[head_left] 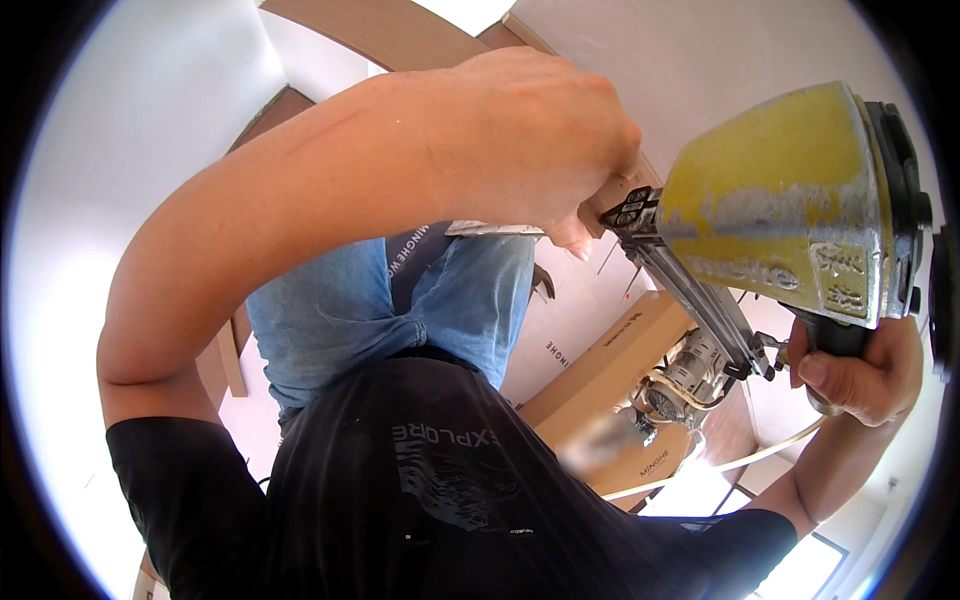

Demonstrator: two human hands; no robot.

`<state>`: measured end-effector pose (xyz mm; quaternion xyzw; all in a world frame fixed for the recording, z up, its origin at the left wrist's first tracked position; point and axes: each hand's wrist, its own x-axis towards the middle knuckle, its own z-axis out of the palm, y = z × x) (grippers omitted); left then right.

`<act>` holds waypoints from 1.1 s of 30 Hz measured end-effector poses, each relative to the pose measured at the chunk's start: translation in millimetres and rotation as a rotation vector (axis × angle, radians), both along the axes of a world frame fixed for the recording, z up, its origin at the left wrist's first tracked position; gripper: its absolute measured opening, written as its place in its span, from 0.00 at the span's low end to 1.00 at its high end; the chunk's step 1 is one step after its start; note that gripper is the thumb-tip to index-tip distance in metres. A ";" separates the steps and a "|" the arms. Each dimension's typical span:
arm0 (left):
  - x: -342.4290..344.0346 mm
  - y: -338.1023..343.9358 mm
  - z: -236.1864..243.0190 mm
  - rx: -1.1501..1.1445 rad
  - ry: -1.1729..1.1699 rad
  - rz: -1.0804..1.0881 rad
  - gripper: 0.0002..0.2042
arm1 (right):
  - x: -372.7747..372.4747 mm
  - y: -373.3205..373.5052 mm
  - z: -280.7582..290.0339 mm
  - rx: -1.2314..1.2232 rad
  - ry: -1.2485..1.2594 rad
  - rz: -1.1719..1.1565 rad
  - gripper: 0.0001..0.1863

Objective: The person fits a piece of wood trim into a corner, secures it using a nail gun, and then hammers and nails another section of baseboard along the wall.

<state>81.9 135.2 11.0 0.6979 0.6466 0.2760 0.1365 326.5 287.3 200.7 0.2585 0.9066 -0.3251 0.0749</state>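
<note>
My right hand [862, 372] grips the dark handle of a worn yellow nail gun [790, 200]. The gun's long metal magazine [690, 295] slants down toward that hand, and its nose touches a light wooden strip [612, 203] at the white wall [720, 60]. My left hand [535, 135] reaches across from the left with its fingers curled over the same strip, right beside the gun's nose. A thin pale edge [492, 228] pokes out beneath that hand. My bare left forearm [300, 190] spans the upper left of the view.
Below lie a brown cardboard box [612, 372], a metal power tool [688, 378] on it, and a pale hose [735, 462]. My blue jeans [340, 315] and black shirt [430, 500] fill the lower middle. Brown wooden trim [375, 30] runs along the white walls.
</note>
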 end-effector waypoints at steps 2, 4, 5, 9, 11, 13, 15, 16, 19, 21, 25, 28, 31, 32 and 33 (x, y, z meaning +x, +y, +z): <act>-1.0 -0.1 -0.7 -0.006 0.006 -0.003 0.17 | 1.8 1.4 1.6 0.015 -0.006 0.001 0.36; -1.7 1.0 1.2 -0.015 -0.004 -0.012 0.17 | 3.3 0.3 4.9 0.046 -0.026 -0.002 0.36; -2.0 1.2 3.0 -0.025 -0.011 -0.019 0.17 | 3.6 -0.7 6.0 0.072 -0.055 -0.002 0.36; -0.2 2.7 7.2 -0.096 -0.037 -0.023 0.16 | -4.2 -10.3 3.9 0.049 -0.001 -0.015 0.37; -0.3 4.4 1.1 -0.054 -0.062 -0.014 0.16 | -7.3 -14.1 5.2 0.086 -0.038 -0.107 0.39; -0.3 5.9 -1.2 -0.045 -0.050 -0.024 0.17 | -3.9 -14.4 0.1 0.115 -0.019 -0.149 0.42; -0.1 6.0 2.1 -0.029 -0.035 -0.034 0.17 | -2.2 -10.7 -1.6 0.037 0.085 -0.155 0.43; 0.4 5.3 6.1 -0.046 -0.009 -0.025 0.18 | 0.2 -8.6 0.4 0.026 0.118 -0.157 0.43; 2.4 4.2 -0.4 0.003 0.077 0.010 0.22 | 5.8 5.0 9.4 -0.106 0.060 -0.177 0.43; 2.2 5.0 -1.1 0.079 0.129 0.026 0.25 | 12.5 16.2 12.0 -0.168 0.005 -0.204 0.42; -0.2 -4.8 1.2 -0.069 0.156 0.001 0.30 | 19.3 57.8 -29.4 -0.401 -0.204 -0.201 0.33; -11.5 -26.6 -3.3 -0.022 0.193 0.000 0.33 | 34.9 88.8 -125.1 -0.593 -0.151 -0.188 0.32; -21.6 -38.8 -2.2 -0.038 0.167 -0.048 0.41 | 82.0 106.6 -230.6 -0.497 -0.125 -0.377 0.33; -24.0 -45.3 -3.4 -0.010 0.096 -0.013 0.42 | 100.2 117.0 -279.6 -0.462 -0.106 -0.395 0.33; -28.2 -54.9 -1.1 0.011 0.030 0.035 0.43 | 113.0 126.0 -330.2 -0.374 -0.110 -0.418 0.33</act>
